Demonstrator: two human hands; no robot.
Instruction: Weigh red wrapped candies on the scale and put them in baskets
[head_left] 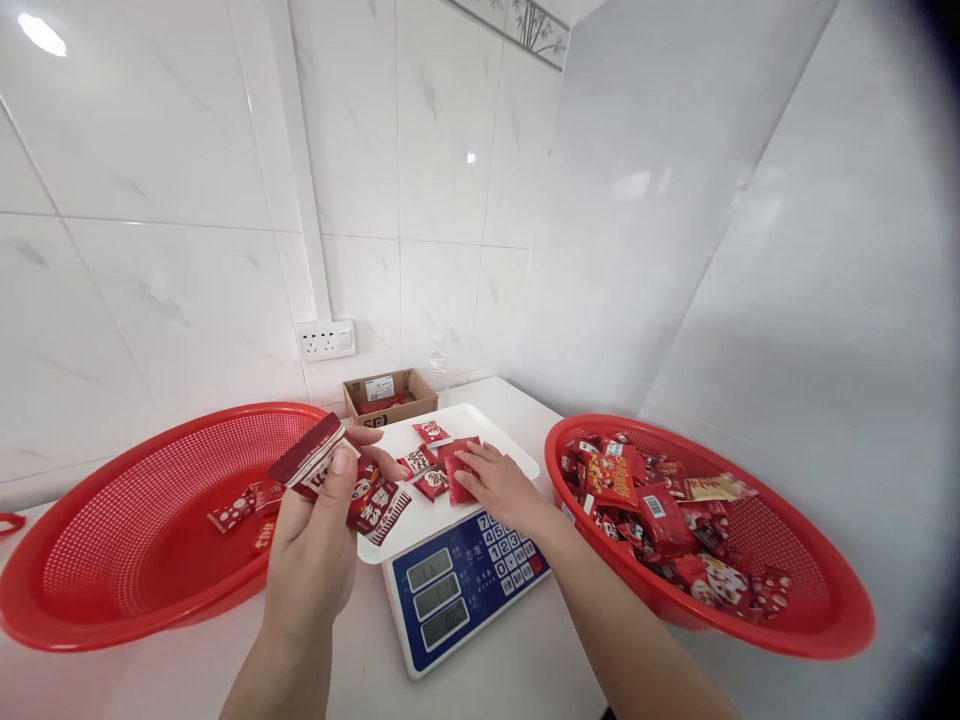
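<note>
My left hand [319, 520] is closed around a dark red snack packet [367, 500] with white lettering and a cartoon figure, held up between the tray and the left basket. Part of it is hidden by my thumb and fingers. My right hand [499, 485] reaches over the white tray [491, 425] of a weighing scale, fingers spread and touching a plain red packet [459, 485]. Beside it on the tray lie several small red packets [432, 482], one of them farther back [432, 432]. The scale's blue panel [474, 553] has number keys and three displays, with digits too faint to read.
A red perforated basket [172, 440] with a few packets stands at left. Another red basket [810, 560], heaped with mixed packets, is at right. Behind the tray are an open cardboard box [409, 405] and a clear bottle [439, 362]. A wall socket [326, 340] sits above.
</note>
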